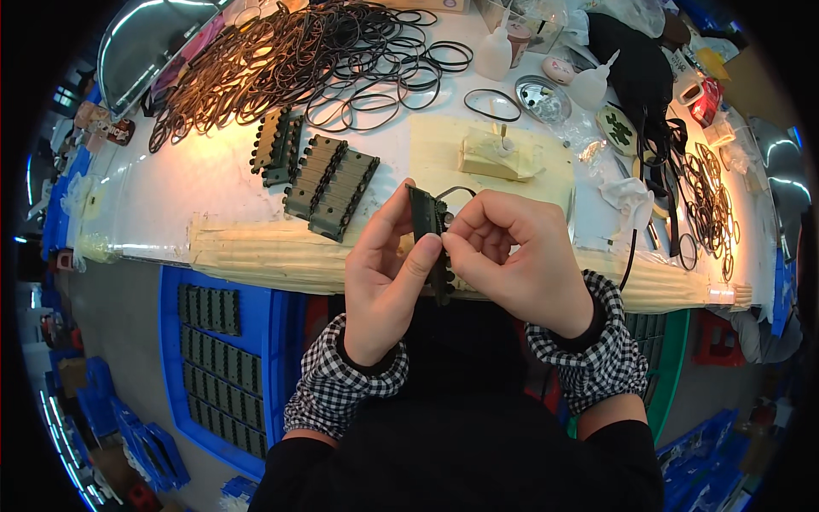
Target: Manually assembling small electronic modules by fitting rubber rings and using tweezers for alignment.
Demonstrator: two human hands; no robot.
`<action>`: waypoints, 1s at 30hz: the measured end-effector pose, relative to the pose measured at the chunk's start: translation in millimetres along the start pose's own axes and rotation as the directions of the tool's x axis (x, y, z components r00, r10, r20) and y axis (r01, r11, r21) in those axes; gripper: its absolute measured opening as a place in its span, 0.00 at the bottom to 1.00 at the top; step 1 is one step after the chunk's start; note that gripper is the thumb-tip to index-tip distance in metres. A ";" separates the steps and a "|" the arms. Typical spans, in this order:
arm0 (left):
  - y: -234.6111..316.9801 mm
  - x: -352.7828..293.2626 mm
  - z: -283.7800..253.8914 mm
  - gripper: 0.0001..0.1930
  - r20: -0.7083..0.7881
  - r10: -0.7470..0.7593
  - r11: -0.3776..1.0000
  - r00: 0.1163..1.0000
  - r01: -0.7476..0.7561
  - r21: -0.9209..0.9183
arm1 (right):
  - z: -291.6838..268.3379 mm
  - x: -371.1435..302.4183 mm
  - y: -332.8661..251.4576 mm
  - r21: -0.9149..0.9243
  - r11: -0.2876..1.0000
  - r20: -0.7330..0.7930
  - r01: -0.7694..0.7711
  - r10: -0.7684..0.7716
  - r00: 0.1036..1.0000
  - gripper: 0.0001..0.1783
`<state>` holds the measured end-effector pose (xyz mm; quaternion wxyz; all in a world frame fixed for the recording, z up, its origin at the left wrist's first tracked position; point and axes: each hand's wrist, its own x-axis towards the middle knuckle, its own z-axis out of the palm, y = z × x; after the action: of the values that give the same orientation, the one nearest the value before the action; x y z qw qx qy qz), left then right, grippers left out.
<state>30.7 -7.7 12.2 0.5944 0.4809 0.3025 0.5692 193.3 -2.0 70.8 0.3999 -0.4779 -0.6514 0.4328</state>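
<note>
A dark green plastic part [422, 213] with small wheel-like knobs along its edge is held upright over the table's front edge. My left hand [380, 282] grips it between thumb and fingers. Thumb and forefinger of my right hand [525, 256] are pinched together against its knobbed side. A thin black rubber loop [459, 190] arcs from the part toward my right knuckles; whether the fingertips hold it is hidden. Similar green parts lie in two groups left of my hands, a larger group [331, 186] and a smaller group [275, 145] behind it.
A tangled heap of black loops [281, 64] covers the back left. Ahead stands a tape-wrapped block [495, 160], with a round metal dish [543, 99] and white squeeze bottle [494, 56] behind. Below the table are a blue crate [277, 341] of green parts and a green crate [678, 346].
</note>
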 end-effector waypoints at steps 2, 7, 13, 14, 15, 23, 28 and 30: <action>2.4 -1.5 1.4 0.28 -0.023 -0.026 0.999 0.999 0.025 -0.023 | 3.5 0.1 -4.0 -0.071 0.997 -0.025 0.033 -0.035 0.999 0.06; 7.5 -0.9 4.3 0.27 -0.071 -0.114 0.989 0.991 0.106 -0.105 | 3.0 2.2 -8.9 -0.158 0.986 0.041 0.061 -0.055 0.998 0.07; 3.7 -1.9 1.5 0.25 -0.070 -0.182 0.975 0.981 0.171 -0.143 | 4.0 0.8 -5.4 -0.233 0.963 0.060 0.137 -0.127 0.990 0.06; 4.1 -2.2 0.3 0.24 -0.067 -0.197 0.970 0.978 0.185 -0.156 | 5.9 -0.2 -4.1 -0.258 0.949 0.056 0.182 -0.174 0.983 0.05; 5.0 -1.1 -0.7 0.24 -0.041 -0.219 0.957 0.975 0.206 -0.206 | 6.8 -1.6 -3.4 -0.286 0.932 0.049 0.223 -0.218 0.975 0.05; 3.5 -0.9 -4.7 0.22 0.004 -0.282 0.926 0.959 0.274 -0.261 | 17.4 -9.7 -4.4 -0.480 0.812 0.049 0.333 -0.353 0.934 0.07; 6.0 1.1 -9.1 0.22 0.122 -0.327 0.853 0.937 0.348 -0.389 | 18.0 -11.3 -3.6 -0.520 0.758 0.014 0.393 -0.453 0.892 0.09; 8.1 0.1 -10.3 0.23 0.177 -0.355 0.806 0.918 0.397 -0.439 | 2.8 -8.5 -13.1 -0.446 0.790 -0.013 0.420 -0.475 0.880 0.09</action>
<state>18.3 -6.1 16.0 0.8055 0.2787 0.2200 0.4745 188.9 -13.0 81.4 0.4153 -0.4120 -0.7988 0.1402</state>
